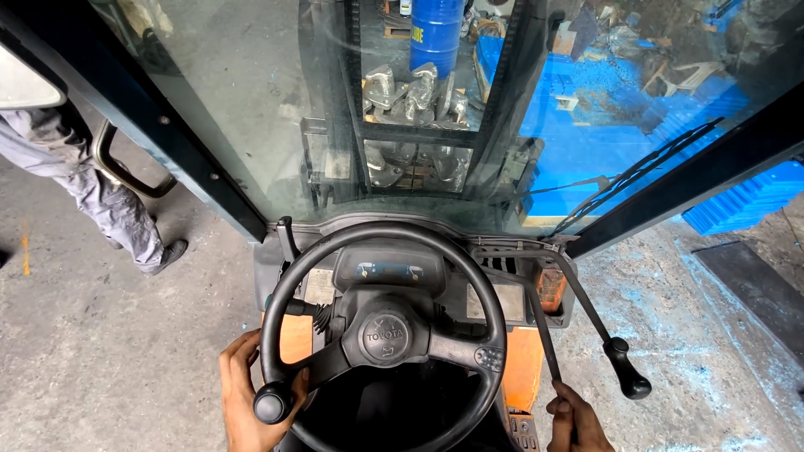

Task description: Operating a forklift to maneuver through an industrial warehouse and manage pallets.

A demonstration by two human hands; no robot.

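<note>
- Bystander: a person in grey work clothes stands on the concrete floor to the left of the cab, well apart from the controls.
- Left hand: wrapped around the lower left rim of the steering wheel, just beside the black spinner knob; this placement keeps the knob within reach of the palm for one-handed turning.
- Steering wheel: black, centred before the operator, with the instrument panel visible through its upper opening.
- Right hand: closed on the near control lever, its fingers curled around the lower shaft.
- Second lever: just to the right, untouched, its black knob standing free.
- Windscreen: shows the mast, a blue drum with metal parts ahead, and blue pallets at far right.
</note>
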